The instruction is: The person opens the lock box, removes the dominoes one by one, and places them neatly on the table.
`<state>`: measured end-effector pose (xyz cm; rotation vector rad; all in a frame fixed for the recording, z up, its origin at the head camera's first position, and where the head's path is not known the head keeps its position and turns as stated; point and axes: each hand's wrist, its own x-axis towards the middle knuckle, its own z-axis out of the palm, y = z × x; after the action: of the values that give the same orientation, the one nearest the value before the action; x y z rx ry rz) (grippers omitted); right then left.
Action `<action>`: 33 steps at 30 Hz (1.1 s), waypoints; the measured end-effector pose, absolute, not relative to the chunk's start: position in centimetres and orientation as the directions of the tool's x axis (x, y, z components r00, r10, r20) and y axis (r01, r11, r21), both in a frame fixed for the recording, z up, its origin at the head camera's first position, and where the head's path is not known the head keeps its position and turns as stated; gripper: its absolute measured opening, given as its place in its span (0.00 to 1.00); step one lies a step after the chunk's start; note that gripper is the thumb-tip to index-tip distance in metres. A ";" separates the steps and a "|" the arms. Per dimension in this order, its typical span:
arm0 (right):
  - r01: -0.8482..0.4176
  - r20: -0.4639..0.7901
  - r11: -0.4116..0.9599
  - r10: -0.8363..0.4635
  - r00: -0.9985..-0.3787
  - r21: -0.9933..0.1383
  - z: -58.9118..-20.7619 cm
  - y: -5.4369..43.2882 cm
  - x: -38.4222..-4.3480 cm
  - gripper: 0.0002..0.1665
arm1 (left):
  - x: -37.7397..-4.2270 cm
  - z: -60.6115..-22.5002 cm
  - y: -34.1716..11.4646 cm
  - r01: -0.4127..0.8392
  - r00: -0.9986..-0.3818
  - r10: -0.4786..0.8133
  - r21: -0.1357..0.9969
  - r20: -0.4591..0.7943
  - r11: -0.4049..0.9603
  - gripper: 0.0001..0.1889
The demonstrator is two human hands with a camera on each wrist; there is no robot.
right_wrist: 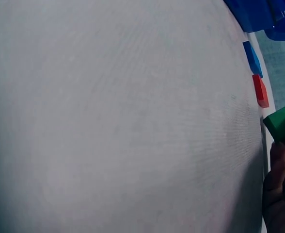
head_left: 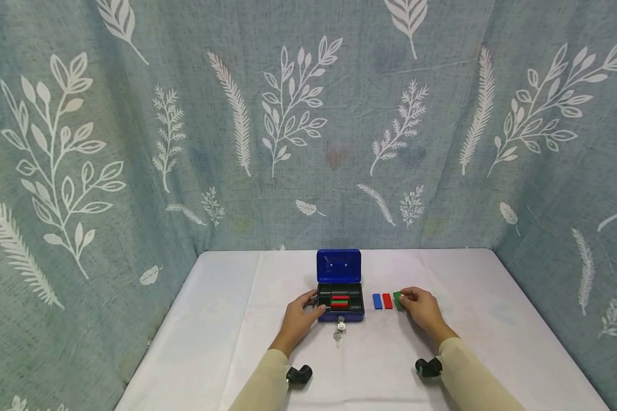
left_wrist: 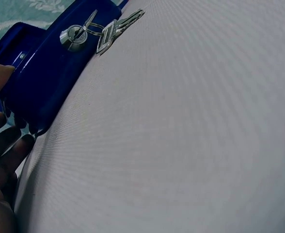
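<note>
A blue metal cash box (head_left: 340, 317) stands on the table with its lid raised. My left hand (head_left: 297, 322) holds its left side, thumb on the rim and fingers along the wall. Red and green blocks (head_left: 340, 301) lie in the middle compartment of the black tray. A key sits in the front lock (left_wrist: 73, 38), and more keys (left_wrist: 114, 34) hang from its ring. Between thumb and fingers my right hand (head_left: 423, 310) pinches a green block (right_wrist: 281, 122), tilted in the right wrist view. Left of it lie a red block (head_left: 388, 301) and a blue block (head_left: 377, 301).
A white cloth (head_left: 226, 342) covers the table. Behind and on both sides hangs a grey-green curtain (head_left: 298, 217) with white leaf prints. The raised lid (head_left: 339, 265) stands at the back of the box. Black wrist devices (head_left: 299, 375) are worn on both forearms.
</note>
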<state>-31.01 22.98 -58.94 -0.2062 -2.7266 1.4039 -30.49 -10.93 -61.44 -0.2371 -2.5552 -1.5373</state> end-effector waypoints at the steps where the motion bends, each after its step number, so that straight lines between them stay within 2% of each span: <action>1: 0.092 -0.002 0.580 0.154 -0.988 -0.809 -58.9 23.0 -31.1 0.14 | -30.5 -61.4 -10.9 0.214 -0.976 0.060 0.862 0.210 0.461 0.30; 8: 0.095 0.012 0.638 0.161 -0.987 -0.764 -58.7 22.9 -31.3 0.15 | -30.7 -61.4 -10.8 0.212 -0.976 0.055 0.868 0.210 0.450 0.30; 33: 0.171 -0.071 0.660 0.176 -0.982 -0.731 -58.7 22.4 -31.6 0.14 | -30.5 -61.3 -10.8 0.202 -0.978 0.053 0.864 0.201 0.460 0.30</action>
<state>-31.63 22.45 -58.72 -0.2991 -2.8565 1.2575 -30.47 -10.81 -61.33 -0.2246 -2.5575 -1.5441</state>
